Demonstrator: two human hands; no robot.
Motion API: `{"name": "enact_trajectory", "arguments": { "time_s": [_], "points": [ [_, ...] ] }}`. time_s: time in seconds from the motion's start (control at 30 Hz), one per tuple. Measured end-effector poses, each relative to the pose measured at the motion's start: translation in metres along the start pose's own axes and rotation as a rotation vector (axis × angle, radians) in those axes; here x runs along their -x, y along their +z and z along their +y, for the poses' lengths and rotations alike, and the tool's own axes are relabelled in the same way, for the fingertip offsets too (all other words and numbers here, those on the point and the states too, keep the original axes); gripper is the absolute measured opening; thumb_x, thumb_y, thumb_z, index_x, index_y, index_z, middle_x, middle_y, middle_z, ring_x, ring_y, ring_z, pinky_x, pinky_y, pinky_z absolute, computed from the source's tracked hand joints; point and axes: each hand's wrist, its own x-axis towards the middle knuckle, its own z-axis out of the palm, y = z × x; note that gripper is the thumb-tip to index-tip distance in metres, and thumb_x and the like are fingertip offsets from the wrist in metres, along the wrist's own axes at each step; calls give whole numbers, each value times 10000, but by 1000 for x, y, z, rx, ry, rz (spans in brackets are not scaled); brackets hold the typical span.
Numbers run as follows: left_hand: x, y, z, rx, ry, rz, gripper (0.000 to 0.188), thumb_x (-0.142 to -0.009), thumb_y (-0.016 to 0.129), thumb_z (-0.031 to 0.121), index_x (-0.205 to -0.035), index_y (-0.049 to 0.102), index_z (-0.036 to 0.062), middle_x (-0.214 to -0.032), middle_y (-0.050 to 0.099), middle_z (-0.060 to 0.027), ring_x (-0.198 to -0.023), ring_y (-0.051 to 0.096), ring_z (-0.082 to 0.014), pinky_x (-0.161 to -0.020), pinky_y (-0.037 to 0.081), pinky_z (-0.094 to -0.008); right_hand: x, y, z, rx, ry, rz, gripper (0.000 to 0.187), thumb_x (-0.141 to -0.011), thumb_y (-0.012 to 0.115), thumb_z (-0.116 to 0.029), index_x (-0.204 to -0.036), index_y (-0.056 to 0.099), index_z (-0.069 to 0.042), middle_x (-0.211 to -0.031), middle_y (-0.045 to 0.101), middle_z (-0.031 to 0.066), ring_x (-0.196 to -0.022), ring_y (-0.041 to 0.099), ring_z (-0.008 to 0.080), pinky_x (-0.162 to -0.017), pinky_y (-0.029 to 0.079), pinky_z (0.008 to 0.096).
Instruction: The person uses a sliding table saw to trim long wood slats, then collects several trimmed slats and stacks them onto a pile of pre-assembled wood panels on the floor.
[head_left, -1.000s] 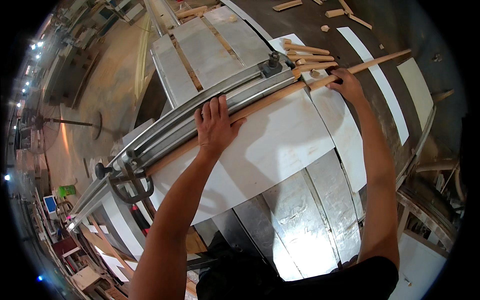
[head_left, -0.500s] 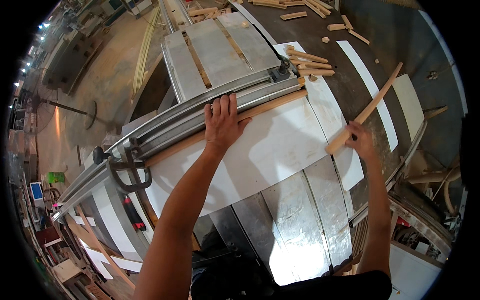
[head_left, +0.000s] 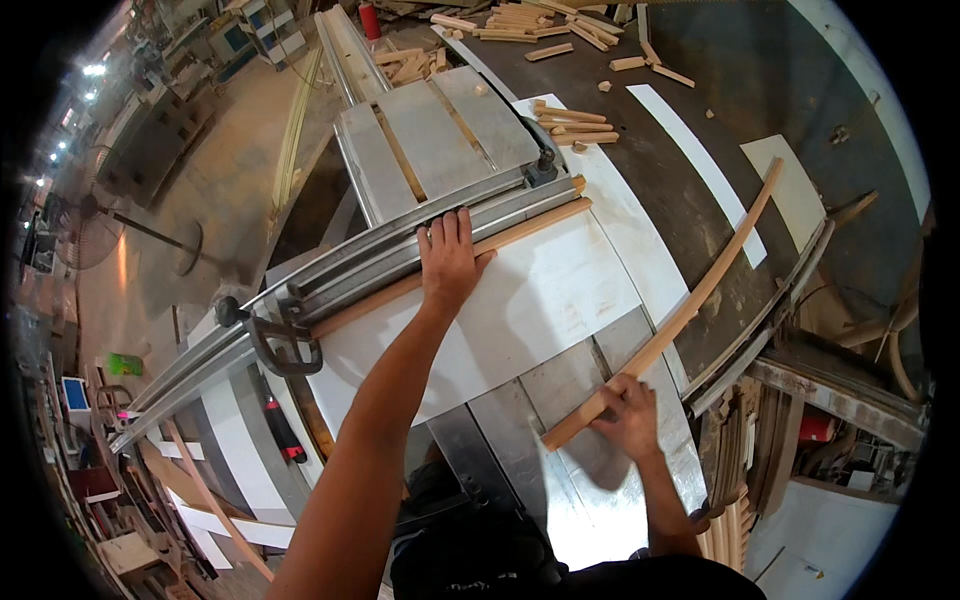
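My left hand point(head_left: 452, 258) lies across a straight wooden strip point(head_left: 370, 301), its fingers hooked over the aluminium fence point(head_left: 405, 262) and its thumb beside the wood. The strip runs along the fence, on a white sheet point(head_left: 480, 335). To the right, my right hand point(head_left: 630, 412) has closed around the near end of a second long wooden strip point(head_left: 690, 308). This one slants away over the steel table point(head_left: 575, 375), its far end reaching the right side of the dark worktop.
A black C-clamp point(head_left: 282, 348) grips the fence's left end. A red and black handled tool point(head_left: 284, 430) lies nearby. Short wooden offcuts point(head_left: 575, 126) sit beyond the fence, with several more at the back. White strips point(head_left: 690, 165) lie on the dark worktop point(head_left: 655, 215). A pedestal fan stands left.
My right hand has brought its wooden strip left and nearer to me, over the steel table. My left hand keeps its place on the strip at the fence. The view has shifted slightly.
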Motion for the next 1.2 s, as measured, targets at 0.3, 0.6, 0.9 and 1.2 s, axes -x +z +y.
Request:
{"name": "enact_trajectory", "arguments": {
  "time_s": [0.3,0.6,0.9,1.2],
  "points": [
    [62,-21,-20,67,245,-178,613,-883,571,252,-1404,372,-2,-1517,280,-173,-1418,238,-320,-1144,184,-525,64,31,-74,-136,5,-6,592,-509,890,-261,-1050,702,-113,-1207,524,101,-1051,541,327,-873,424,446],
    [100,-61,-61,108,-144,-369,442,-897,549,263,-1280,510,45,-1241,522,-157,-1174,475,-323,-1013,352,-474,86,37,-99,-480,269,216,670,-662,820,-164,-1247,535,-3,-1189,499,179,-1075,538,325,-879,485,397],
    [192,-76,-17,438,-107,-351,214,-826,522,75,-1022,589,20,-1030,591,-186,-1010,577,-357,-828,465,-491,94,83,-67,-391,478,229,613,-751,768,-183,-1268,516,29,-1024,530,177,-884,573,300,-802,486,400],
    [298,-235,-29,773,-486,-406,260,-939,494,259,-996,582,20,-967,580,-175,-895,588,-406,-766,469,-500,78,91,-43,-261,433,267,498,-804,758,-313,-1115,612,48,-932,661,169,-778,647,276,-692,526,414]
  ]
}}
